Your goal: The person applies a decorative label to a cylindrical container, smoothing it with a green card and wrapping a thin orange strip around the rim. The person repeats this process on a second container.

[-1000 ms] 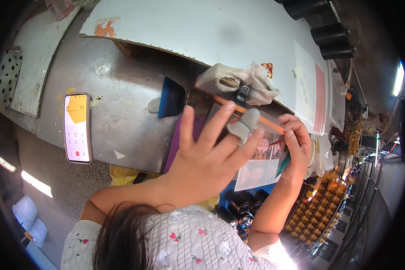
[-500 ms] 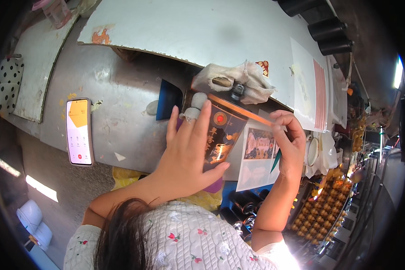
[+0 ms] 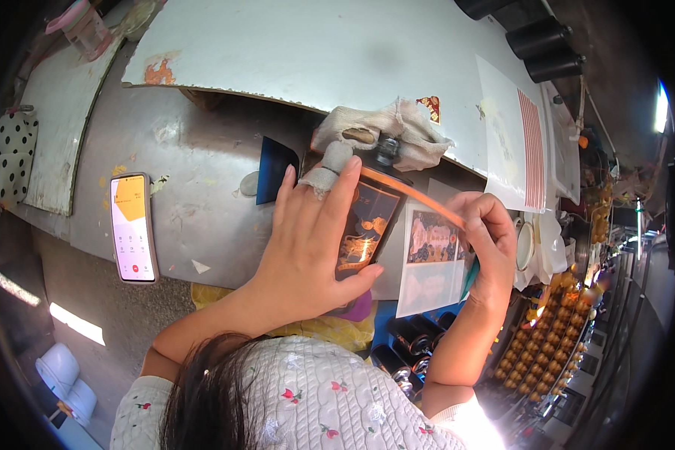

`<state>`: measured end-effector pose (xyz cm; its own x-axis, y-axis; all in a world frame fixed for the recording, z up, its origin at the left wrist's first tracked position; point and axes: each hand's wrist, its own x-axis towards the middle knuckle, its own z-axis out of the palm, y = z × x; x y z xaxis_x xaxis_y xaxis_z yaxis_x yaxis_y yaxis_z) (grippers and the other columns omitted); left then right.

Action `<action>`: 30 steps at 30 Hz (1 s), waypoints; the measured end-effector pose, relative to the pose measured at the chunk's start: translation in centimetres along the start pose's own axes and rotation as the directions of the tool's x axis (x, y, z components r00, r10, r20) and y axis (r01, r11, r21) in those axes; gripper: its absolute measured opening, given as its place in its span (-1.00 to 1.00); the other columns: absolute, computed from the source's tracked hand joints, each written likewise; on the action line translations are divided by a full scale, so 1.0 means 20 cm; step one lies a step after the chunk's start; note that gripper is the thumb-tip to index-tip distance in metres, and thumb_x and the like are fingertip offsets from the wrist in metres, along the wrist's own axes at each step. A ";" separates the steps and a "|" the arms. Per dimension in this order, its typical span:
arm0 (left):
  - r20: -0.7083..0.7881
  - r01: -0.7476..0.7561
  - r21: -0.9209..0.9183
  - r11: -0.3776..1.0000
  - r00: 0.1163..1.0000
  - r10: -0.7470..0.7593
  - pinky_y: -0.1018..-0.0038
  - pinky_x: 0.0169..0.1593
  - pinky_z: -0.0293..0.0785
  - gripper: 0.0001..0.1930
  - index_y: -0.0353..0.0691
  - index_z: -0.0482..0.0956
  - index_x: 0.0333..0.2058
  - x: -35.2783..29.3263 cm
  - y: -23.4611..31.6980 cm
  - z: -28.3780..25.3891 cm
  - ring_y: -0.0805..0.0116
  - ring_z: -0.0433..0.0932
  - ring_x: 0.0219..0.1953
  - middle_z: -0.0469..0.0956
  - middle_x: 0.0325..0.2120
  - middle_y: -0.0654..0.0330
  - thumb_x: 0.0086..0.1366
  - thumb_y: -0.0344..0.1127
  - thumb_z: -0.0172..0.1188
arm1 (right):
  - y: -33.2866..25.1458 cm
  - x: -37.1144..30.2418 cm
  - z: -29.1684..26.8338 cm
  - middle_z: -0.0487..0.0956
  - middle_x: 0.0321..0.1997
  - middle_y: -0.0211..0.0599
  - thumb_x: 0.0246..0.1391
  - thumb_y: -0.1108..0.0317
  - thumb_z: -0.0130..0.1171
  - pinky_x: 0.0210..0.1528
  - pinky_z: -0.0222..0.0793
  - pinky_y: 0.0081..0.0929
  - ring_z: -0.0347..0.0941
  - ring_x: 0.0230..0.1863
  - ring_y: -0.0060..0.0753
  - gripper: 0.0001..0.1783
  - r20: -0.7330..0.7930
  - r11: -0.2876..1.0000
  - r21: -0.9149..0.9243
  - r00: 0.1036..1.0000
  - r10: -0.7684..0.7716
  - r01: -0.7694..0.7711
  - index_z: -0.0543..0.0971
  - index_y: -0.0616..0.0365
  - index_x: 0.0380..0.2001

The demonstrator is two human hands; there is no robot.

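Note:
My left hand (image 3: 307,244) is wrapped round a dark bottle (image 3: 364,236) with gold decoration, thumb on the near side and fingers across the left. Grey cloth-like covers (image 3: 330,169) sit on one or two of its fingers. A black neck or cap (image 3: 387,150) sticks up at the bottle's far end. From the bottle's shoulder a narrow orange strip (image 3: 420,196) runs taut to the right, its free end pinched in my right hand (image 3: 491,236). Something thin and green (image 3: 470,277) shows beside that hand's palm. A crumpled whitish cloth (image 3: 420,135) lies just behind the bottle.
A phone (image 3: 133,229) with a lit screen lies on the metal table (image 3: 195,157) at left. Printed clear sheets (image 3: 431,259) lie right of the bottle. A white board (image 3: 292,45) spans the back. Several dark bottles (image 3: 409,337) stand below; many gold round-topped items (image 3: 544,349) fill the right.
The bottle has turned slightly in my left hand, and its round red emblem is now mostly covered by fingers. My right hand has shifted slightly right and lower, with the strip still pinched.

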<state>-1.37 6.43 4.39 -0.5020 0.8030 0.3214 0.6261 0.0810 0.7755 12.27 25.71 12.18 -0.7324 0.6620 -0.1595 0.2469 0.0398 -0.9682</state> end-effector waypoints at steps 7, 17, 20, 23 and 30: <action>0.016 0.017 0.038 0.999 1.000 -0.017 -0.30 0.40 -0.13 0.18 -0.36 -0.06 0.46 0.02 0.03 -0.02 -0.15 0.32 0.08 0.33 0.06 -0.14 -0.03 -0.13 0.50 | 0.03 0.01 -0.01 0.57 -0.13 -0.33 0.19 0.46 0.13 0.02 0.23 -0.57 0.37 -0.12 -0.61 -0.90 -0.025 1.000 0.021 1.000 0.013 -0.013 0.45 0.13 -0.42; 0.008 0.009 0.042 0.999 1.000 -0.010 -0.31 0.40 -0.13 0.16 -0.35 -0.03 0.46 0.02 0.02 -0.02 -0.11 0.31 0.01 0.32 -0.03 -0.07 -0.03 -0.12 0.49 | 0.08 0.04 -0.02 0.58 -0.12 -0.39 0.23 0.45 0.12 -0.05 0.21 -0.65 0.34 -0.17 -0.69 -0.89 -0.039 0.999 0.019 0.999 0.038 -0.037 0.47 0.10 -0.41; 0.028 0.017 0.041 0.999 0.999 -0.018 -0.32 0.40 -0.14 0.15 -0.34 0.00 0.45 0.01 0.02 -0.02 -0.10 0.31 -0.01 0.34 -0.03 -0.07 -0.02 -0.11 0.48 | 0.08 0.04 -0.01 0.59 -0.12 -0.39 0.24 0.43 0.12 -0.06 0.21 -0.66 0.33 -0.19 -0.70 -0.89 -0.044 0.999 0.022 0.998 0.042 -0.041 0.47 0.09 -0.41; 0.038 0.018 0.086 0.996 0.999 -0.022 -0.35 0.39 -0.17 0.12 -0.29 0.03 0.46 0.01 0.04 -0.03 -0.13 0.31 0.10 0.35 -0.08 -0.03 -0.03 -0.13 0.47 | 0.08 0.04 -0.02 0.61 -0.13 -0.38 0.25 0.42 0.12 -0.10 0.22 -0.68 0.34 -0.22 -0.71 -0.88 -0.027 0.999 0.019 0.999 0.030 -0.029 0.47 0.09 -0.41; 0.044 -0.062 0.281 0.958 0.998 0.052 -0.41 0.37 -0.29 -0.08 -0.16 0.29 0.39 0.04 0.11 -0.03 -0.11 0.20 0.37 0.40 -0.17 0.08 -0.01 -0.17 0.34 | 0.10 0.05 -0.02 0.63 -0.15 -0.36 0.26 0.41 0.13 -0.23 0.21 -0.71 0.32 -0.30 -0.76 -0.89 -0.024 0.998 0.050 0.999 0.049 -0.048 0.46 0.09 -0.39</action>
<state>-0.82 6.94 6.71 -0.4425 0.8311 0.3368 0.7982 0.1937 0.5705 12.36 26.76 10.10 -0.7038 0.6811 -0.2021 0.2497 -0.0291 -0.9679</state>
